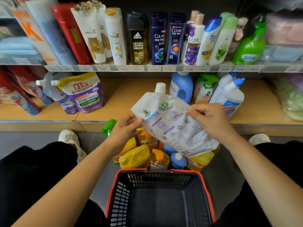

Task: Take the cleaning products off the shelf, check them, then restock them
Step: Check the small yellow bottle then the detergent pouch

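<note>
Showing the checking step of the task: a white refill pouch [172, 123] is held in the air by 2 hands, above a cluster of yellow and blue bottles [136, 158] standing on the floor between the lower shelf [131, 99] and a black basket [119, 194] with a red rim. The left hand [126, 130] pinches the pouch's left edge and the right hand [211, 122] pinches its upper right edge with curled fingers, so each grip is closed on the pouch and neither is free. The pouch's long axis runs tilted, from the white screw cap [160, 87], pointing up and away toward the shelf, down to the base, which hangs low on the right over the bottles. Its printed panel faces the camera. Directly beyond the cap lies a gap on the shelf board, between a purple pouch [85, 94] on the left and a blue bottle [182, 89] on the right. Restocking would likely mean a forward reach with the cap leading, then setting the base down. The right hand sits higher on the pouch and nearer the shelf, so it appears better placed to carry it. Held by 1 edge only, the soft pouch would probably sag.
</note>
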Available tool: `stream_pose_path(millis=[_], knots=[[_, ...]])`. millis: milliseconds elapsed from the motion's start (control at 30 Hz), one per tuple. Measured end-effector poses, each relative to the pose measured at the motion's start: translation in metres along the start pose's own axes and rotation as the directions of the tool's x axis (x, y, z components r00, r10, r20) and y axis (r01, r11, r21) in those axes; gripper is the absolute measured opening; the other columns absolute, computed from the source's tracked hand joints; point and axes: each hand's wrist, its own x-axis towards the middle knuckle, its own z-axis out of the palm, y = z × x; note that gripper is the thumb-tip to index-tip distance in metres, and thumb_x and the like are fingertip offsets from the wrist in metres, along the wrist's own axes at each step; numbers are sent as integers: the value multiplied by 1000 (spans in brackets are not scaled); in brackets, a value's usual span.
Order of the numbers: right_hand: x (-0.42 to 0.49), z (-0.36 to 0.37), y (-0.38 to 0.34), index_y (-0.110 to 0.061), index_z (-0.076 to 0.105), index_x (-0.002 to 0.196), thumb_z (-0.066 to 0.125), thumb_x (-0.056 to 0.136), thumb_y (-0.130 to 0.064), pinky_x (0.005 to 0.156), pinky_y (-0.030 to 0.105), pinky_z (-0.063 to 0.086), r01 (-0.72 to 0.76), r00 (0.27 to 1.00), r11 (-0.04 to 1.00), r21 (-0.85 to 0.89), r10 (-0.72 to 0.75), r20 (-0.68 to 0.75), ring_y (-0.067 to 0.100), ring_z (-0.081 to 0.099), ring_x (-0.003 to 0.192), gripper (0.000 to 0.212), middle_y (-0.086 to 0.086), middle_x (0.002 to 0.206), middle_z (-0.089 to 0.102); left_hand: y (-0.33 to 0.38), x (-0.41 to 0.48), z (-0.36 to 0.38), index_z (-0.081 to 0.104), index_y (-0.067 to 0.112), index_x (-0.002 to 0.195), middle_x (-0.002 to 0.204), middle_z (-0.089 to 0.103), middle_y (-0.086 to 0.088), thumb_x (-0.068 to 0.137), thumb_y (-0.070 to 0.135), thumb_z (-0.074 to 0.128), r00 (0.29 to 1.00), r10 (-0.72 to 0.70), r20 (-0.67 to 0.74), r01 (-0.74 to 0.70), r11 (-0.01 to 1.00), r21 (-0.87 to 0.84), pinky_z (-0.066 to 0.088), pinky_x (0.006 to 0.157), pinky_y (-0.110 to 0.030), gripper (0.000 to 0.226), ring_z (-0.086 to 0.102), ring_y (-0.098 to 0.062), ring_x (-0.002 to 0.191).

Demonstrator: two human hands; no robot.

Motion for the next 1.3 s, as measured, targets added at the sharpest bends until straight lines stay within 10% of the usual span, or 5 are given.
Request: stream_pose_path(millis=[333,500,667,967,1300], knots=[[65,30,9,-23,63,58,65,96,-15,53,19,33,-68,995,996,51,71,-69,1,39,51,39,-11,49,46,40,38,-62,66,8,119,111,76,-9,96,17,64,983,89,-158,-94,995,-23,62,69,-29,24,75,-24,101],[125,73,31,-11,81,89,69,94,-16,57,19,40,-109,993,993,-40,108,-43,-5,57,61,14,-11,63,68,65,86,-105,68,5,109,103,77,-9,94,20,68,934,218,-283,-198,975,99,62,72,-29,21,76,-26,96],[180,142,61,-19,58,51,67,93,-11,60,33,41,-227,974,973,-41,227,11,21,53,55,44,-4,48,50,70,137,-156,68,4,97,87,76,-8,95,16,69,885,295,-361,-218,946,239,62,73,-34,12,74,-28,85],[226,270,84,7,68,115,69,93,-11,70,40,62,-601,754,714,359,656,-43,29,69,81,28,23,103,72,52,186,-216,64,13,81,88,69,-5,97,12,67,845,318,-431,-143,909,391,61,70,-25,16,70,-21,86],[210,327,46,-23,19,159,86,77,-12,114,28,37,-386,865,874,296,230,447,7,32,141,106,-6,158,33,52,169,-212,69,3,110,103,75,-17,103,22,57,902,240,-358,-55,888,457,63,81,-43,23,75,-27,89]])
